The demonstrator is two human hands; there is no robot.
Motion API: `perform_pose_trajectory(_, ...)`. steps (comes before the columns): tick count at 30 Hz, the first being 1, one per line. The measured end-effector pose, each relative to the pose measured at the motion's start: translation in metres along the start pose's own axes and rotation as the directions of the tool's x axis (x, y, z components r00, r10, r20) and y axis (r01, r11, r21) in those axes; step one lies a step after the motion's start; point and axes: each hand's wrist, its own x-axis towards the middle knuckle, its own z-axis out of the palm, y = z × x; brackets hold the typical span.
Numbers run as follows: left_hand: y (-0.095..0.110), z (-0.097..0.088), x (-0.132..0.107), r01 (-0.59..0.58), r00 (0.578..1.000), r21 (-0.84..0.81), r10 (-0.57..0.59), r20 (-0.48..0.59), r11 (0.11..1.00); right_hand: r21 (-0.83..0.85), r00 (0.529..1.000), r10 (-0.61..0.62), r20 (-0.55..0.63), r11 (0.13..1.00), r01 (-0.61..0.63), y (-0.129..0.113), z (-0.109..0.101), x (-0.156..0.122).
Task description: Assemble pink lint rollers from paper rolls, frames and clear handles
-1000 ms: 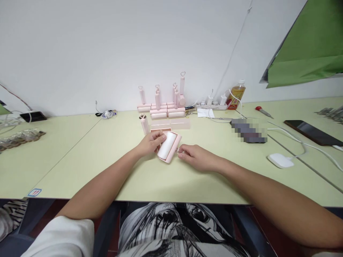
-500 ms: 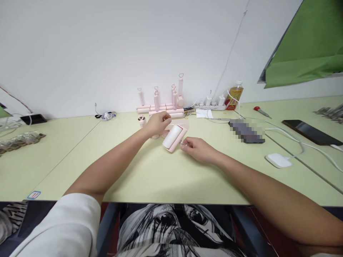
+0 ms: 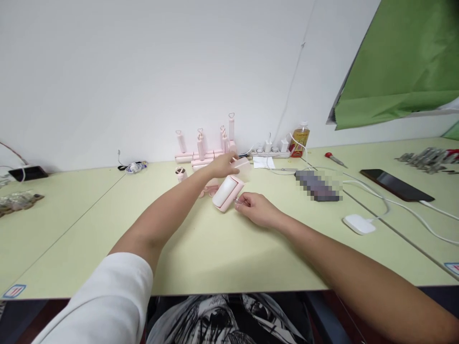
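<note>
A pink lint roller head with a white roll point(image 3: 225, 192) lies on the pale green table point(image 3: 215, 248). My right hand point(image 3: 255, 208) rests beside its right end, fingers pinched on the small metal pin there. My left hand point(image 3: 223, 165) is stretched out beyond the roller and its fingers close on a clear pale pink cover point(image 3: 241, 163). Just behind stand several pink roller handles with heart tops point(image 3: 201, 141) on stacked pink parts. One short pink handle point(image 3: 181, 174) stands apart at the left.
A power strip with plugs point(image 3: 270, 152) and an amber bottle point(image 3: 300, 138) sit at the back wall. A red screwdriver point(image 3: 334, 159), a dark tablet point(image 3: 396, 184), a white mouse-like device point(image 3: 358, 223) and cables lie to the right. Green cloth point(image 3: 398, 67) hangs upper right.
My left hand left the roller and reached farther back to the clear pink cover, taking hold of it. The right hand stayed at the roller's end. The view shifted left.
</note>
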Motion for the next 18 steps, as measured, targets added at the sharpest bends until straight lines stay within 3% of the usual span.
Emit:
perform_pose_trajectory(2, 0.005, -0.021, -0.013, -0.014, 0.993, -0.159, -0.005, -0.116, 0.987, 0.040, 1.000, -0.009, -0.019, 0.999, 0.010, 0.001, 0.001, 0.001)
perform_pose_trajectory(4, 0.007, -0.045, -0.034, -0.004, 0.987, -0.257, -0.037, -0.154, 0.966, 0.091, 0.999, -0.027, -0.036, 0.995, 0.031, 0.003, 0.003, 0.001)
perform_pose_trajectory(8, 0.001, -0.077, -0.085, 0.036, 0.999, -0.387, -0.042, -0.008, 0.921, 0.226, 0.998, -0.059, -0.026, 0.972, 0.063, 0.001, 0.008, -0.002)
perform_pose_trajectory(12, -0.005, -0.074, -0.119, 0.085, 0.995, -0.564, -0.042, 0.089, 0.822, 0.354, 0.995, -0.093, 0.044, 0.932, 0.072, -0.007, 0.012, -0.009)
perform_pose_trajectory(18, -0.008, -0.054, -0.130, 0.068, 0.991, -0.614, 0.016, 0.130, 0.787, 0.409, 0.988, -0.100, 0.115, 0.911, 0.044, -0.008, 0.016, -0.013)
